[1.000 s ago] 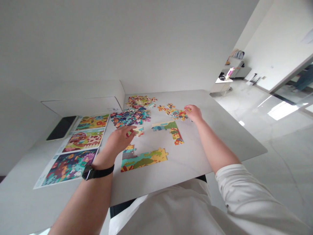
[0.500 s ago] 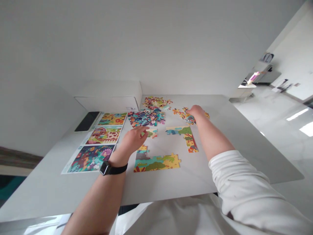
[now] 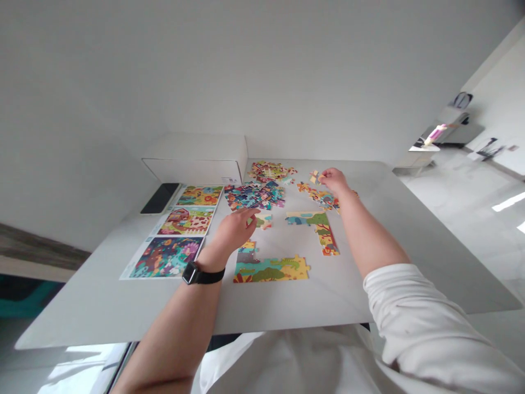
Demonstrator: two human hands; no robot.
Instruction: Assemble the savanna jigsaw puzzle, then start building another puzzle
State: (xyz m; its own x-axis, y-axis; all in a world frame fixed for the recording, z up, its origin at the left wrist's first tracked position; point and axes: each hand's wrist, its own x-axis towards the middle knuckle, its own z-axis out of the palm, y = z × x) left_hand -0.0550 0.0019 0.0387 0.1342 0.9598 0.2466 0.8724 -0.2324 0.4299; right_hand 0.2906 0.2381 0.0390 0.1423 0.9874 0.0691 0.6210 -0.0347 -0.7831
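Observation:
My right hand [image 3: 334,179] pinches a yellow and grey jigsaw piece [image 3: 314,177] above the far side of the table, just behind a loose heap of orange and yellow pieces [image 3: 322,197]. With fingers partly stretched, my left hand [image 3: 237,230] rests by a small joined section with a green patch [image 3: 264,221], partly covering it. Nearer to me lies a larger joined section with a crocodile [image 3: 270,270]. An L-shaped joined corner [image 3: 322,224] with an elephant and trees lies to the right.
Left of my left hand lies a sheet with three printed pictures [image 3: 172,221], and beside it a phone [image 3: 161,198]. Behind them stands a white box [image 3: 192,169] against the wall. Dark multicoloured pieces [image 3: 256,195] and red-green pieces [image 3: 270,171] form two more heaps.
My right hand has risen from the orange and yellow heap, moving slightly away with a piece in its fingers. My left hand stays by the small section. The view has shifted a little.

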